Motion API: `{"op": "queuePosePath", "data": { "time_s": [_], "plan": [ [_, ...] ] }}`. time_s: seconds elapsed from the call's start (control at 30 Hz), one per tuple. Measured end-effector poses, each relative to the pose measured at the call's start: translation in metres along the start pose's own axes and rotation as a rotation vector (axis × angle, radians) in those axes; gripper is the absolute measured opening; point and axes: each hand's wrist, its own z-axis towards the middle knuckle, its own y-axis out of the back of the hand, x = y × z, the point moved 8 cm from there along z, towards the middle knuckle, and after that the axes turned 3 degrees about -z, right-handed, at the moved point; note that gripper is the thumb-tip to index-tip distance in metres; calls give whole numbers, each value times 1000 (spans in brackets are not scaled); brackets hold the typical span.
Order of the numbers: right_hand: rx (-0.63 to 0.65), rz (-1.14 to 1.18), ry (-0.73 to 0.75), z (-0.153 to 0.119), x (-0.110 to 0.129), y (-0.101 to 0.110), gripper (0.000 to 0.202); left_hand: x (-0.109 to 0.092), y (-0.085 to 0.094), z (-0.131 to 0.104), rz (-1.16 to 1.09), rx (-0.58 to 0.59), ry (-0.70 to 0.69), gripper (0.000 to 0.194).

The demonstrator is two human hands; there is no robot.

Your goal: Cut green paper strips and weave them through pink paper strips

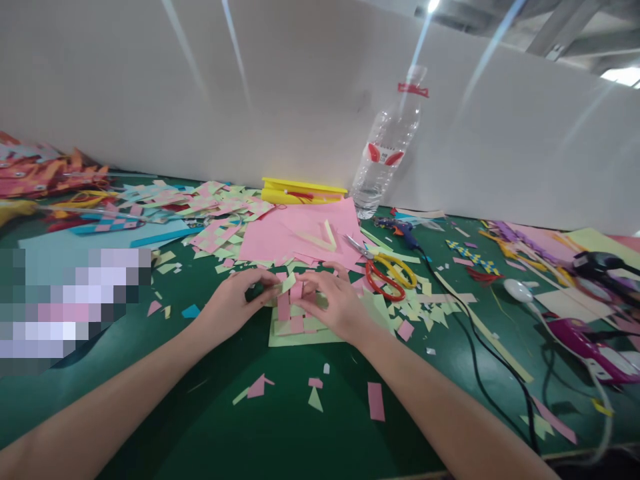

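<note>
A small weave of pink and pale green paper strips (296, 325) sits on a pale green paper sheet (325, 338) between my hands. My left hand (243, 297) is closed, thumb and fingers pinching the weave's left edge by a green strip (289, 284). From the other side my right hand (340, 305) pinches the weave near a pink strip (297, 289); its fingertips partly hide the paper. Just beyond lies a pink paper sheet (290, 230). Scissors (369, 255) with red and yellow handles rest to the right of it.
A plastic bottle (383, 157) leans against the wall behind. Woven paper pieces (215, 200) pile up at back left. A glue gun (407, 233) trails a black cord to the right. Paper scraps (376, 401) dot the green table. A pixelated patch covers the left side.
</note>
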Motion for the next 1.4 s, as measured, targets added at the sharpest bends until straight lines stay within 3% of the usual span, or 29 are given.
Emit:
{"op": "queuePosePath", "data": {
  "time_s": [0.3,0.43,0.7,0.93,1.17,1.4],
  "plan": [
    [16,10,-14,-2,-6,-4,20,1,-2,1,52,11,13,25],
    [-22,59,-57,-2,-8,0,26,-1,-2,1,59,-15,-48,24],
    [-61,35,36,0,0,3,15,8,-1,2,90,-63,-7,20],
    [28,-128,62,2,1,-5,15,-4,-1,1,126,-61,-97,29],
    [65,-88,83,1,2,-8,22,-15,-8,0,164,-1,-212,31],
    [124,-100,79,1,-2,-12,18,-12,-17,-2,176,65,-250,29]
  ]
}}
